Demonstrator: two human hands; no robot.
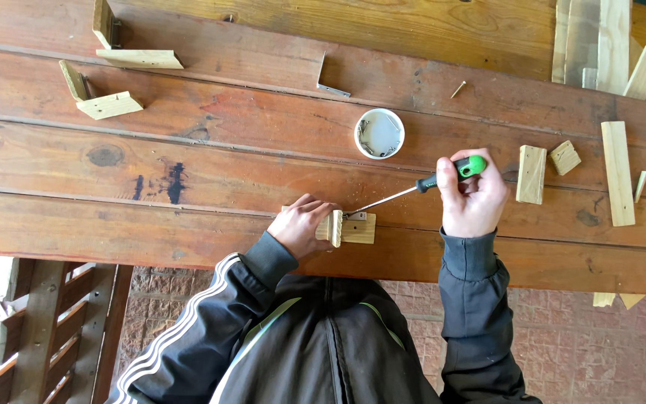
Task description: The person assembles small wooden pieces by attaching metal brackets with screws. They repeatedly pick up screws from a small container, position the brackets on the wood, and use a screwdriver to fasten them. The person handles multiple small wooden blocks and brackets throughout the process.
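Head view, screwdriver (420, 185) in right hand (474, 196) grip, tip at wood piece (347, 228)

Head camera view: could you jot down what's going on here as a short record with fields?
Surface: wooden plank table
Left hand: steadies a small wood-block assembly
Right hand: grips a green-handled screwdriver, tip at the metal bracket on the assembly
Nearby: white round container holding small metal parts
Upper left: two finished L-shaped wood pieces
Right side: loose wood offcuts
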